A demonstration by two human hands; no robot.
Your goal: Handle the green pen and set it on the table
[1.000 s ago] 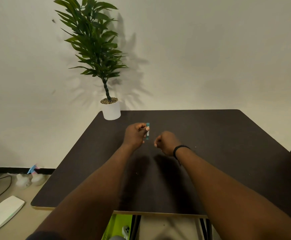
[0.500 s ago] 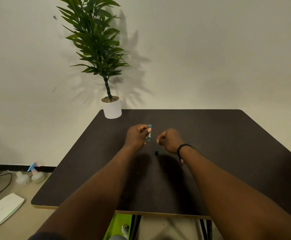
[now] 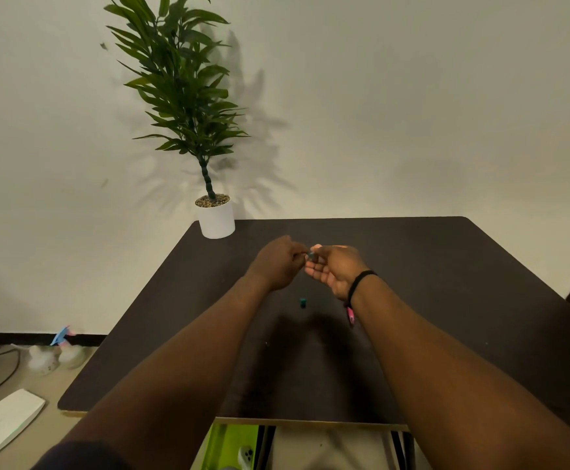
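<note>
Pinching small teal piece (image 3: 311,255) between hands

Small teal object (image 3: 311,255), mostly hidden, pinched between the fingertips of both hands above the middle of the dark table, its shape not to be told, small teal cap-like piece (image 3: 303,302) lying on the table nearer, just below the hands

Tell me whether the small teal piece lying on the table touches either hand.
Apart. In the head view the small teal piece lies on bare table below the left hand and right hand, dark tabletop showing between.
</note>
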